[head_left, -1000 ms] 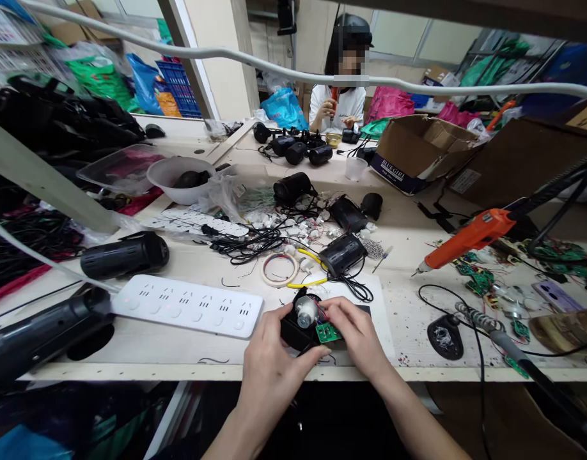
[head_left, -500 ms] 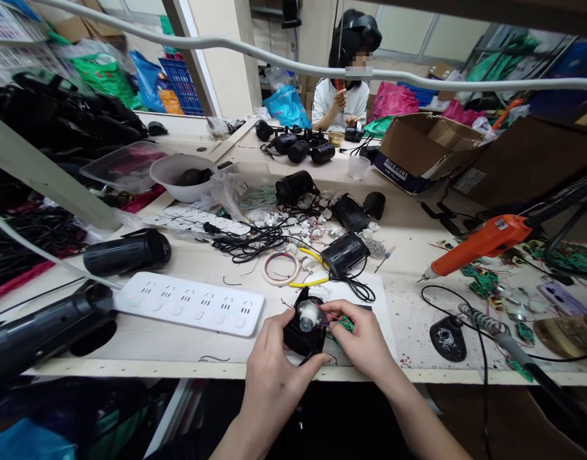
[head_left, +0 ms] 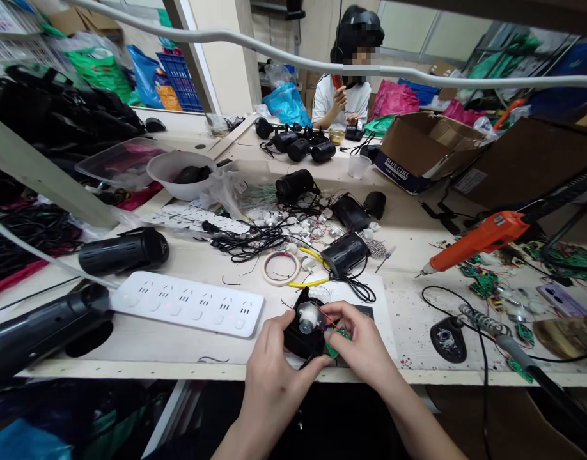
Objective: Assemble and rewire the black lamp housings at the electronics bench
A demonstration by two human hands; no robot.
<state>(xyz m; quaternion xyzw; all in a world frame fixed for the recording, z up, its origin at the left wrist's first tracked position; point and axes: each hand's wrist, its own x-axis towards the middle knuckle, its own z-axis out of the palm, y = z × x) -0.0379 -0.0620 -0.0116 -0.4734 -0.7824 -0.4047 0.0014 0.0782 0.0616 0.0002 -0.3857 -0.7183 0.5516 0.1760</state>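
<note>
At the bench's front edge, my left hand (head_left: 279,354) is wrapped round a black plastic housing (head_left: 300,342). A small motor (head_left: 309,317) with a white collar sits in the housing's opening. My right hand (head_left: 358,335) pinches a small green circuit board (head_left: 339,343) at the housing's right side. Thin red wires (head_left: 328,313) run between the motor and the right fingers; their far ends are hidden by the fingers. A white sheet (head_left: 382,326) lies under the work on the right.
A white power strip (head_left: 190,303) lies left, and an orange electric screwdriver (head_left: 480,243) hangs right. Beyond are a tape roll (head_left: 281,268), yellow-handled pliers (head_left: 309,282) and black housings (head_left: 346,253). A soldering iron (head_left: 516,351) rests front right. Across the bench sits a co-worker (head_left: 341,102).
My right fingers have shifted slightly, and the green board now shows lower and more fully beside the housing. My left hand keeps its hold, almost unmoved.
</note>
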